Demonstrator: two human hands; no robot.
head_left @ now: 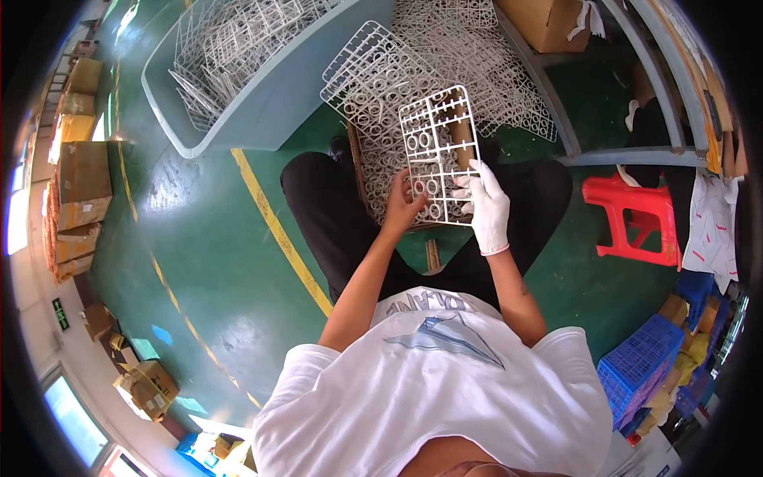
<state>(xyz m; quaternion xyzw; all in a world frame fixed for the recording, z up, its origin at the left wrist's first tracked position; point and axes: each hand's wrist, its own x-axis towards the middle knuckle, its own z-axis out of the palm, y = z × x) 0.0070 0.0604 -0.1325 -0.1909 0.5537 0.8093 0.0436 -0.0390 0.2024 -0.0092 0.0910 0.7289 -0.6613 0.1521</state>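
A white plastic sprue (442, 153), a moulded grid with several rings still attached, is held tilted over a cardboard box (358, 171). Its right edge is gripped by my right hand (487, 208), which wears a white glove with a red cuff. Bare, my left hand (404, 204) curls its fingers at the sprue's lower left edge, by the rings there. Loose white rings (381, 163) fill the box between my knees. More sprues (477, 75) lie heaped behind and to the right of the box, and one (373, 63) leans across its far left corner.
At the far left stands a large grey-blue tub (262, 103) heaped with sprue grids (238, 40). A red plastic stool (636, 219) and a metal frame (628, 157) are on the right. Blue crates (640, 366) sit lower right; cardboard boxes (85, 183) line the left wall.
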